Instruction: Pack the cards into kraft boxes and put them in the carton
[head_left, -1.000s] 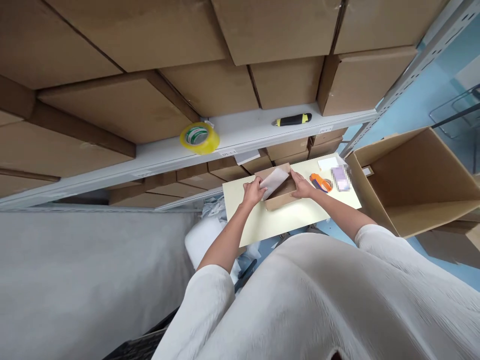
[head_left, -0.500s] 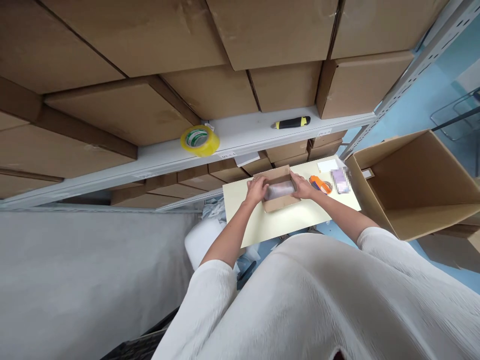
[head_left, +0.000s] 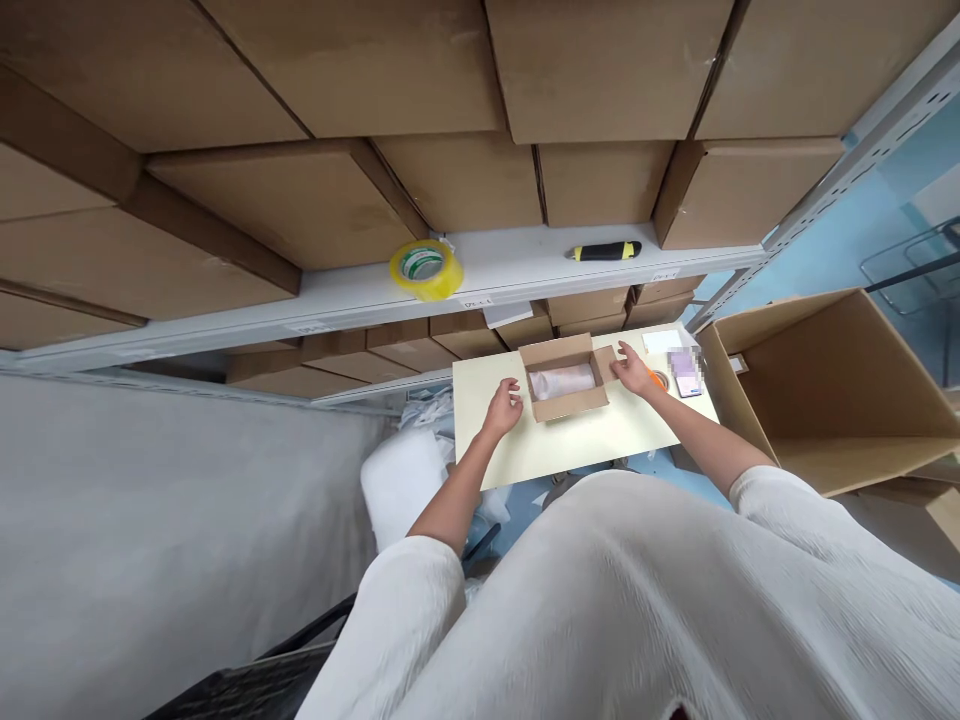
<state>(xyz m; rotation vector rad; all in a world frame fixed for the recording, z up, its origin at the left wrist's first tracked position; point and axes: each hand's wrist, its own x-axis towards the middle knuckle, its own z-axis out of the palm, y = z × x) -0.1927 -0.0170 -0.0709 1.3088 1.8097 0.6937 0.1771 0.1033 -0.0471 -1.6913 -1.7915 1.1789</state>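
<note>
A small cardboard box (head_left: 570,404) stands with its top open on the pale yellow tabletop (head_left: 517,460). Inside it lies a wrapped, whitish-pink bundle (head_left: 562,381); its contents cannot be made out. Just left of the box, apart from it, my left hand (head_left: 504,408) is open with curled fingers and holds nothing. My right hand (head_left: 632,370) is at the other end, fingers apart, close by the right end flap (head_left: 604,364); whether it touches the flap I cannot tell. Partly hidden behind that hand is an orange tool or tape holder (head_left: 661,380).
A phone (head_left: 686,373) and a white card (head_left: 661,342) lie at the table's right. A large open carton (head_left: 855,390) stands beyond. On the shelf (head_left: 517,253) rest yellow-cored tape (head_left: 427,270) and a utility knife (head_left: 604,251), before stacked cartons (head_left: 607,185).
Both hands have come away from the box sides, the left one to the left, the right one to the right. The right end flap now sticks outward. The view has shifted slightly.
</note>
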